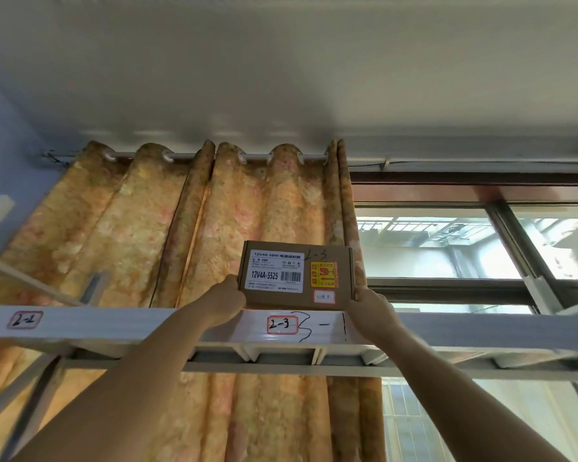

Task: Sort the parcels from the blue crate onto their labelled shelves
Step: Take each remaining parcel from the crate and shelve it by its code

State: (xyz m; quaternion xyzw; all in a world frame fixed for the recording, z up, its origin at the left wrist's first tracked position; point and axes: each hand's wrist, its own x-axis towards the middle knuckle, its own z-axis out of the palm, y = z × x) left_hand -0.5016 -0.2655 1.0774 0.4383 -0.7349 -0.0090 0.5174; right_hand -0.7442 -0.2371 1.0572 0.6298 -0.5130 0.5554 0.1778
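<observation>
Cardboard marked the moment: a small brown parcel (296, 275), handwritten 2-3, stood on edge just above the shelf rail (147, 323). Left along that rail sat the 2-2 tag (24, 320); the 2-3 tag (282, 324) lay directly under the parcel. The left hand (227, 303) pressed the parcel's left end, fingers curled against it, and the right hand (369, 305) clamped the right end, so both were closed on the box. Whether its base touched the shelf could not be told. Released while upright, it might have tipped back over the rail.
</observation>
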